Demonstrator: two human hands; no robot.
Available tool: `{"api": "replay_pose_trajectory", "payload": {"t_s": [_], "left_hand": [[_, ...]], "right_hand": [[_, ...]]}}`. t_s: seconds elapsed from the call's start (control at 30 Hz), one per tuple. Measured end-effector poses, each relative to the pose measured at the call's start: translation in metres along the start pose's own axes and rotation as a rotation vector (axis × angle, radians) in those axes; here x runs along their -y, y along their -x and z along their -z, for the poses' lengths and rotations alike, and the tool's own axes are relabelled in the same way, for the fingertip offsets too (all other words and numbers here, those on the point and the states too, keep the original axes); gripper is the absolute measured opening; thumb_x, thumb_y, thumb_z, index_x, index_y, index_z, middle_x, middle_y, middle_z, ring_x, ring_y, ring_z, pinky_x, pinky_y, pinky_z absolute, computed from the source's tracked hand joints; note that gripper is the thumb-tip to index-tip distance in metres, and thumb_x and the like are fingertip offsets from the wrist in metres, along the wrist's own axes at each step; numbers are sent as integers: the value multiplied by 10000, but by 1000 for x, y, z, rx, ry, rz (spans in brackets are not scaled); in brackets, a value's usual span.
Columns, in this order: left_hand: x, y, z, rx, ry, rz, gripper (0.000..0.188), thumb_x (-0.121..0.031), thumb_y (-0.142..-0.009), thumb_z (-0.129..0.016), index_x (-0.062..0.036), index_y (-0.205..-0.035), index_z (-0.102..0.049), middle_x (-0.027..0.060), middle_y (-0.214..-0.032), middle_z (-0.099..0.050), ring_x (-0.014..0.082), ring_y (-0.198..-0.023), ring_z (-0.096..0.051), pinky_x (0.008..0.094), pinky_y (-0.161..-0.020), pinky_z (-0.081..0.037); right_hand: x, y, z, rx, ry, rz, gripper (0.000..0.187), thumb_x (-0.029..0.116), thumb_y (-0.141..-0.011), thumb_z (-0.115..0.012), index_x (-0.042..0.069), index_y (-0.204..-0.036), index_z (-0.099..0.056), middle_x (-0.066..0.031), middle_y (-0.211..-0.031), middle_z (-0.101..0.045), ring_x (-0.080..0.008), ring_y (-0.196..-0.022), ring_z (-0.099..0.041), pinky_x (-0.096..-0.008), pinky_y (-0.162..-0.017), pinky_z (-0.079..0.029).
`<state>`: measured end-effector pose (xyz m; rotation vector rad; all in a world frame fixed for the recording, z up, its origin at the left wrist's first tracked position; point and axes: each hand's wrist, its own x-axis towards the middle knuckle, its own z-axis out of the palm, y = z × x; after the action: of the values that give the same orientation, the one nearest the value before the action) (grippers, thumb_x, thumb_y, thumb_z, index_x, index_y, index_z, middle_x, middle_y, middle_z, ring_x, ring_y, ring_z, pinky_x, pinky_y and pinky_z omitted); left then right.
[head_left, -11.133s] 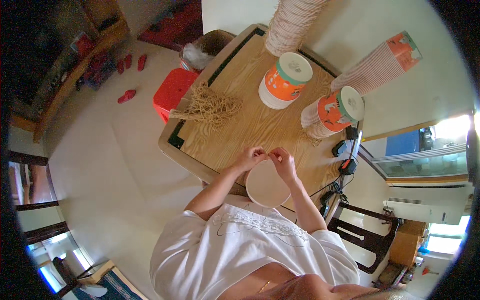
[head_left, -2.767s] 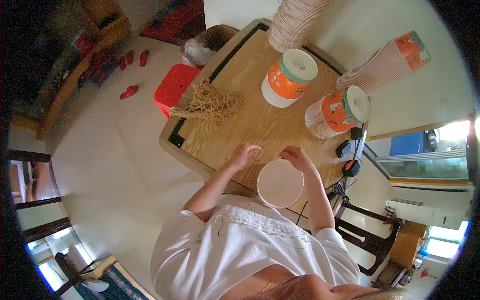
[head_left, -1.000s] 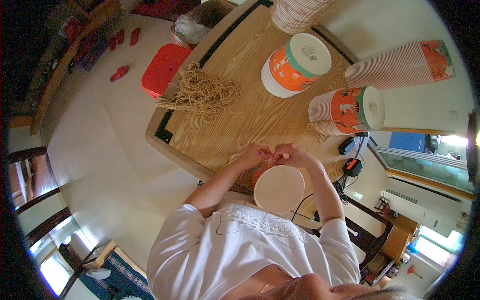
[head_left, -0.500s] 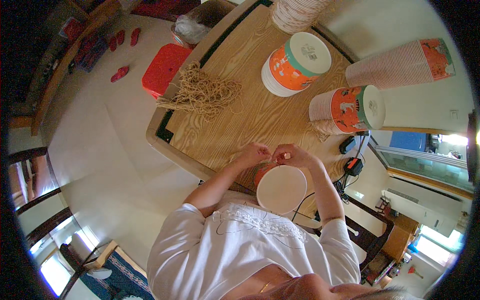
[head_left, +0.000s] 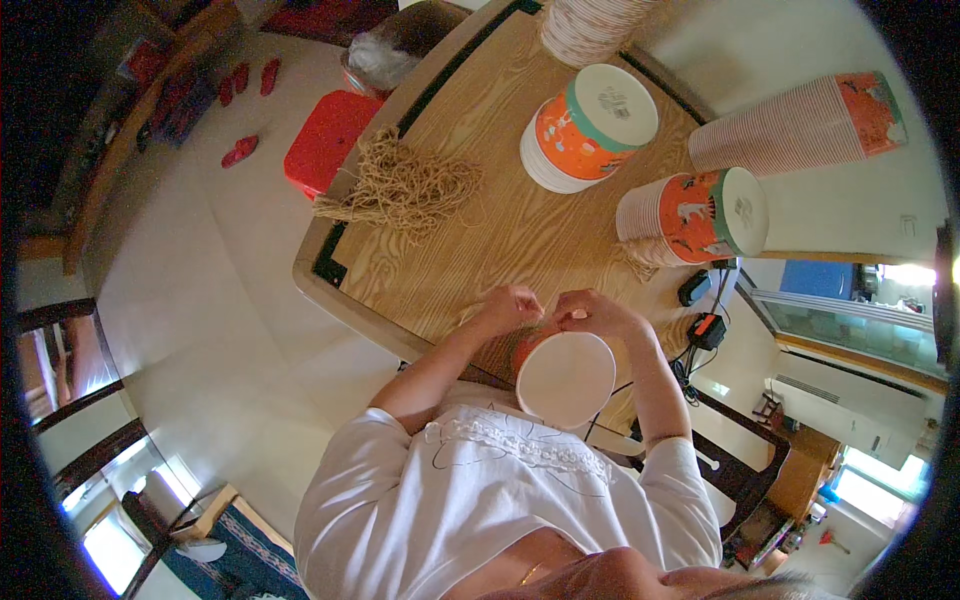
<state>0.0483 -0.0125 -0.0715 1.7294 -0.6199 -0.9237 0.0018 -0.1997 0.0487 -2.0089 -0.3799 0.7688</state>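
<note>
On table (head_left: 470,250): cup stacks 4 | string bundle (head_left: 400,185) 1 | held cup (head_left: 565,378) 1

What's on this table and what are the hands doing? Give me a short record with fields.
Surface: wooden table
Left hand: at the far rim of the paper cup, fingers pinched
Right hand: at the same rim, close to the left
Cup: orange outside, white inside, open towards the camera
Behind: bundle of tan string, stacks of orange cups
Floor: red stool
</note>
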Motion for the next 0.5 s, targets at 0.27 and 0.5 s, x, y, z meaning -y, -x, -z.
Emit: {"api": "replay_pose_trajectory", "payload": {"t_s": [0.27, 0.5], "left_hand": [[-4, -1, -2, 50, -7, -12, 209, -236, -681, -717, -47, -739, -648, 65, -694, -619, 164, -650, -585, 321, -608, -471], [-7, -4, -4, 18, -52, -191, 190, -212, -683, -685, -36, -742, -645, 127, -702, -609, 247, -659, -596, 353, -605, -466]], "right_hand": [[11, 0, 5, -152, -226, -391, 258, 276, -825, -565, 28, -800, -630, -55, -705, -613, -138, -672, -561, -285, -635, -453], [-1, -7, -2, 9, 37, -398, 290, 324, -772, -627, 35, -752, -621, -64, -671, -597, -124, -628, -544, -303, -552, -441]]}}
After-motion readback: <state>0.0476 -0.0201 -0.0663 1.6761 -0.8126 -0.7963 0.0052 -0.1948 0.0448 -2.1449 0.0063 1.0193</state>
